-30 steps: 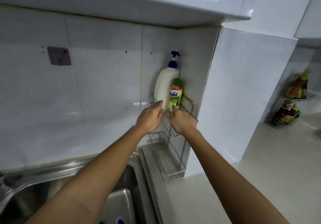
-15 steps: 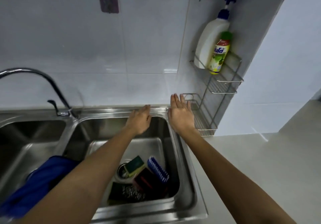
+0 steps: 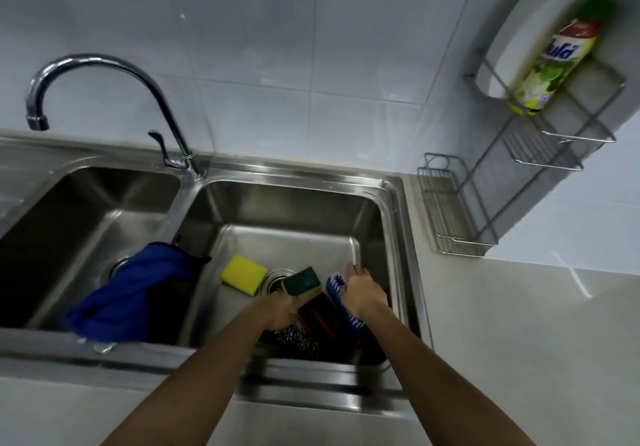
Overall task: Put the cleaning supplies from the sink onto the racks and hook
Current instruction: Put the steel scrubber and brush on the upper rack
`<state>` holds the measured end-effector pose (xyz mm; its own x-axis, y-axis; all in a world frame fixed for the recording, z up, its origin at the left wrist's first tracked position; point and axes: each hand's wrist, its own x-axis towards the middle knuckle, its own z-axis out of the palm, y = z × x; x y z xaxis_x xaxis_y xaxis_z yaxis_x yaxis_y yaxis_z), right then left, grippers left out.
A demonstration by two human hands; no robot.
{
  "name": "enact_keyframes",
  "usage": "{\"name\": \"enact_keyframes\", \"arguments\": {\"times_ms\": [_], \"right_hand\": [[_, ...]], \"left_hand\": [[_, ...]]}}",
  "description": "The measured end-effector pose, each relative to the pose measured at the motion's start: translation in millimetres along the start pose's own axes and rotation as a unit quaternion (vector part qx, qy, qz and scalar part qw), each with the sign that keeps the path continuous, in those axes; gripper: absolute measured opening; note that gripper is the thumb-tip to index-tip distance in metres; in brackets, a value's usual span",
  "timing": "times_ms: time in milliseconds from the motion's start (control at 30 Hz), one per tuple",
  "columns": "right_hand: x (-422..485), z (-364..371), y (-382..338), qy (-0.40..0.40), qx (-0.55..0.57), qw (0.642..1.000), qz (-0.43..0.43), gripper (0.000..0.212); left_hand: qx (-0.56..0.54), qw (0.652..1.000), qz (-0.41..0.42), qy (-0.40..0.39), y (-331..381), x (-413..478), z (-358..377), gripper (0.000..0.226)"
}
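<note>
In the right sink basin (image 3: 391, 210) lie a yellow sponge (image 3: 243, 272), a green-topped sponge (image 3: 302, 281) tilted over the drain, a blue-bristled brush (image 3: 335, 288), a dark red item (image 3: 320, 319) and a steel scourer (image 3: 294, 336). My left hand (image 3: 278, 310) is down at the near edge of the green-topped sponge; its fingers are hidden. My right hand (image 3: 363, 293) lies over the brush with fingers spread. A blue cloth (image 3: 138, 290) drapes over the divider between the basins. The wire rack's lower tier (image 3: 446, 210) is bare.
On the rack's upper tier (image 3: 575, 137) stand a white pump bottle (image 3: 540, 23) and a yellow-green dish soap bottle (image 3: 550, 68). A curved tap (image 3: 104, 65) arches over the left basin (image 3: 86, 210). White counter (image 3: 519, 324) lies to the right.
Both hands have come down from the rack's upper tier, past the sink's back rim, into the right basin. My view has tilted down onto the sink.
</note>
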<state>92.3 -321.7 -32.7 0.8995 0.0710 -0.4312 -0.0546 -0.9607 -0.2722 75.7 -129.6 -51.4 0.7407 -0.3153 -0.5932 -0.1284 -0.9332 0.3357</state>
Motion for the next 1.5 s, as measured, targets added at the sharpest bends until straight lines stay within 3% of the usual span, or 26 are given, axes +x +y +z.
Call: {"name": "enact_keyframes", "arguments": {"times_ms": [267,467,667,900,1133,1300,1500], "right_hand": [[26,45,16,-0.082,0.039,0.993,0.072,0.054],[44,76,25,-0.081,0.022,0.993,0.078,0.071],[61,90,29,-0.046,-0.045,0.996,0.061,0.061],[67,79,28,-0.088,0.038,0.989,0.116,0.075],[48,44,7,0.011,0.029,0.996,0.088,0.050],[36,-25,3,0.102,0.133,0.983,0.080,0.042],[18,-136,-5,0.267,0.244,0.930,0.059,0.034]], "left_hand": [[0.006,0.994,-0.036,-0.101,2,6,30,0.051],[0.040,0.990,-0.062,-0.121,-1,24,44,0.076],[0.042,0.990,-0.098,-0.095,-5,39,57,0.061],[-0.058,0.990,-0.088,-0.094,-24,30,44,0.062],[-0.193,0.973,-0.100,-0.079,-18,17,-15,0.026],[-0.288,0.953,-0.091,0.031,-4,9,-76,0.004],[-0.377,0.902,-0.051,0.203,29,3,-150,0.022]]}}
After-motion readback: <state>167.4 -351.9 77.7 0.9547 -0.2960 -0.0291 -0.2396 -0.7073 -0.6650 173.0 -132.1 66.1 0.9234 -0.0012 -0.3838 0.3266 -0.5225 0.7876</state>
